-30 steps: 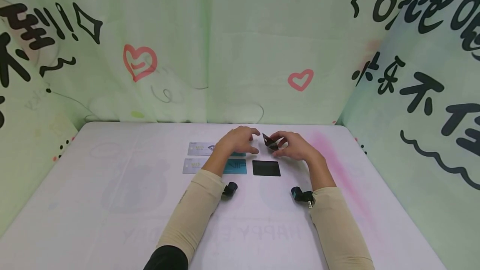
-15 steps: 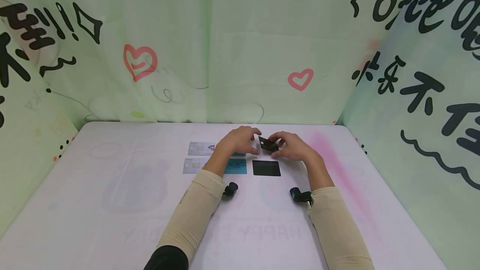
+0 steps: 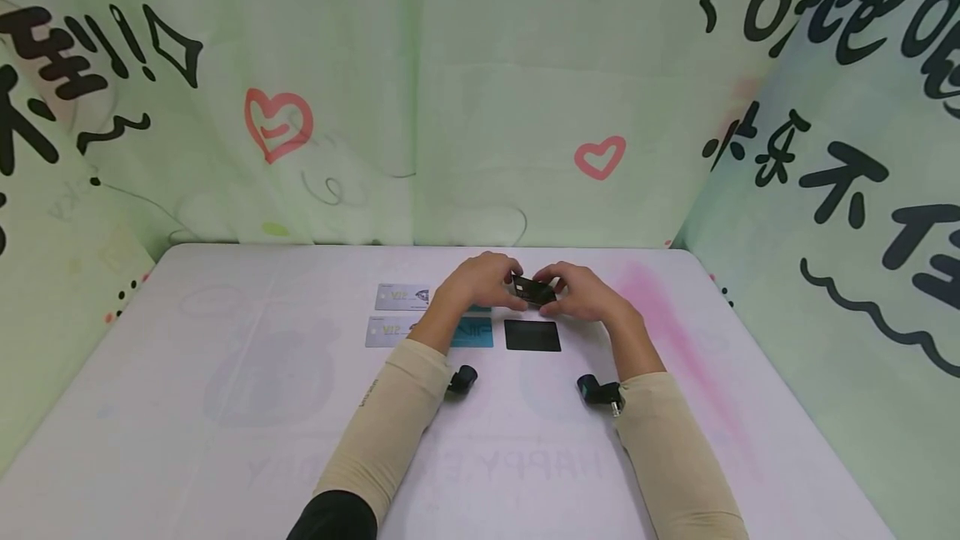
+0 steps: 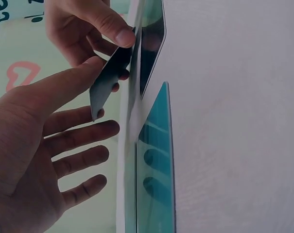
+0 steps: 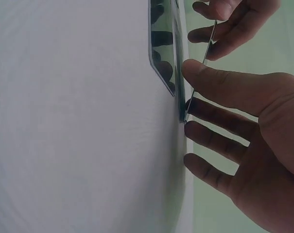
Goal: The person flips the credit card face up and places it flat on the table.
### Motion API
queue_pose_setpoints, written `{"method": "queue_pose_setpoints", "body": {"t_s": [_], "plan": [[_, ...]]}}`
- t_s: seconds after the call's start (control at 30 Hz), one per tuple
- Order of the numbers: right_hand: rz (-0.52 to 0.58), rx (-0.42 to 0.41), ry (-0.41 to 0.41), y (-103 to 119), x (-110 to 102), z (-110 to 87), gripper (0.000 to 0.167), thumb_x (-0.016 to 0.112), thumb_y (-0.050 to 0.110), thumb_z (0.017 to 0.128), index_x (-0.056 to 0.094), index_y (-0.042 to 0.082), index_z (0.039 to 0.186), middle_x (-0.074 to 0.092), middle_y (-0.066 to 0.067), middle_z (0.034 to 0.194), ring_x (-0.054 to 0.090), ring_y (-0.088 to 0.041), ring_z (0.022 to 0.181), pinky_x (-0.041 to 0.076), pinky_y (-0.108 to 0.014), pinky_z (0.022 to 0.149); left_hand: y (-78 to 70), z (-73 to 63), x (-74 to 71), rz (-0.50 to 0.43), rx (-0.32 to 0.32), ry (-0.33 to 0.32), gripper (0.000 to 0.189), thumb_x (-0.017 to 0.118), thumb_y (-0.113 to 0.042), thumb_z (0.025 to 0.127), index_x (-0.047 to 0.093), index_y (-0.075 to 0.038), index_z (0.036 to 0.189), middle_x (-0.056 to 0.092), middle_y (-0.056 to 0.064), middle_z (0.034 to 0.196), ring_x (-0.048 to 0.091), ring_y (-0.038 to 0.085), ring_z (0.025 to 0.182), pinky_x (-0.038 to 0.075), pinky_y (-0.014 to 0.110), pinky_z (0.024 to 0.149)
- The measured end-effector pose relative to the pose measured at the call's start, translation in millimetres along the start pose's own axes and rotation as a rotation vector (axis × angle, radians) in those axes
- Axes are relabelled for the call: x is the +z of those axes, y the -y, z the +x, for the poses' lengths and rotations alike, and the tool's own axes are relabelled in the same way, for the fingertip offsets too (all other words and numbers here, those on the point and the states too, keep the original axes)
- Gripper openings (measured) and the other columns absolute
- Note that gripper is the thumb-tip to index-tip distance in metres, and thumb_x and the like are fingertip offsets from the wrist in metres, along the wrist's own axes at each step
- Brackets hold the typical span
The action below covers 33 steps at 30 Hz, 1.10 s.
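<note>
A glossy black card [image 3: 534,291] is tilted up off the table between both hands. My left hand [image 3: 480,280] pinches its left end between thumb and forefinger. At the other end, my right hand [image 3: 581,290] grips the card; in the right wrist view the thumb [image 5: 219,82] lies on one face, with fingertips behind. A second black card [image 3: 532,336] lies flat just in front. To the left, a teal card [image 3: 474,332] lies flat, partly behind the left wrist. Another teal card [image 3: 480,308] is mostly hidden under the left hand.
Two pale grey VIP cards lie farther left, one behind [image 3: 401,297] and one in front [image 3: 386,332]. The white table [image 3: 225,440] ends at a green curtain [image 3: 487,107]. Each wrist wears a small black camera, one left [image 3: 462,379] and one right [image 3: 598,390].
The held black card has tilted down flatter and shifted slightly left. My left fingers, apart from it earlier, now pinch its left end. The cards on the table stay put.
</note>
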State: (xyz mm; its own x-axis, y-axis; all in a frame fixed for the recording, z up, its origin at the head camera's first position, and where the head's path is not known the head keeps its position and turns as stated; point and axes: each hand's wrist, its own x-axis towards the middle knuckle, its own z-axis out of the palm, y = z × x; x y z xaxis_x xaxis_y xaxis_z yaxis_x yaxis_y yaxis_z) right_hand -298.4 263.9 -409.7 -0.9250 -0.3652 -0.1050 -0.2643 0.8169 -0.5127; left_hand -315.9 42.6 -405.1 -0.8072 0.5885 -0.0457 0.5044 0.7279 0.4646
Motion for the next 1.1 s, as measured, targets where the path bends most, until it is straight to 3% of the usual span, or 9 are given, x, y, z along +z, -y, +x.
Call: {"method": "queue_pose_setpoints", "body": {"t_s": [0.63, 1.1], "plan": [[-0.014, -0.011, -0.003, 3.5, 1.8, 0.8, 0.058, 0.086, 0.014, 0.085, 0.064, 0.006, 0.138, 0.064, -0.016, 0.133, 0.058, -0.034, 0.114, 0.050, -0.046, 0.096, -0.6, 1.6, 0.3, 0.021, -0.004, -0.014, 0.053, 0.083, -0.035, 0.089, 0.069, -0.009, 0.133, 0.072, 0.005, 0.115, 0.062, 0.019, 0.098, 0.055, 0.038, 0.094], [-0.037, -0.005, 0.023, 2.8, -2.0, -4.4, 0.056, 0.081, 0.012, 0.088, 0.062, 0.005, 0.141, 0.061, -0.018, 0.135, 0.056, -0.037, 0.122, 0.047, -0.052, 0.105, 4.1, 2.3, 0.7, 0.020, -0.020, -0.014, 0.051, 0.083, -0.034, 0.089, 0.069, -0.009, 0.131, 0.072, 0.004, 0.114, 0.062, 0.019, 0.099, 0.054, 0.038, 0.095]]}}
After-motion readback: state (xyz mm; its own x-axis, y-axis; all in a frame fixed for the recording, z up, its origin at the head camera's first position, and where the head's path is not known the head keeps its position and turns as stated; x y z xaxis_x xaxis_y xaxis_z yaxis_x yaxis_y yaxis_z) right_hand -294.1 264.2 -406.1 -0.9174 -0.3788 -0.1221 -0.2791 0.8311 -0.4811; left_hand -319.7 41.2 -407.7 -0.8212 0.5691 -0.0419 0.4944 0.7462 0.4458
